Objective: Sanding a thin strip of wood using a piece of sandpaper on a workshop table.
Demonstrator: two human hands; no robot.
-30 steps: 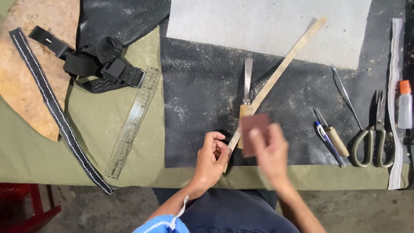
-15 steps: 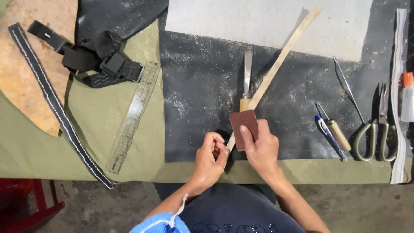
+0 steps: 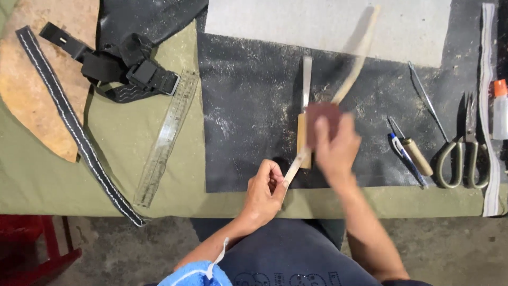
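Observation:
My left hand (image 3: 263,191) pinches the near end of a long pale strip (image 3: 355,63) that runs up and to the right over the black mat (image 3: 248,116). A reddish-brown piece of sandpaper (image 3: 324,119) is pressed on the strip's middle by my right hand (image 3: 336,148), which is blurred with motion. Just left of that hand lies a knife with a wooden handle and a flat blade (image 3: 304,114).
A clear ruler (image 3: 166,136), a black stitched strap (image 3: 74,124) and a black buckle strap (image 3: 114,69) lie at the left on green cloth. An awl (image 3: 410,151), a pen (image 3: 405,159), scissors (image 3: 463,151) and a glue bottle (image 3: 500,108) sit at the right.
My right hand has slid the sandpaper up along the strip, away from me. The strip's far end has swung and blurred. The left hand keeps its grip.

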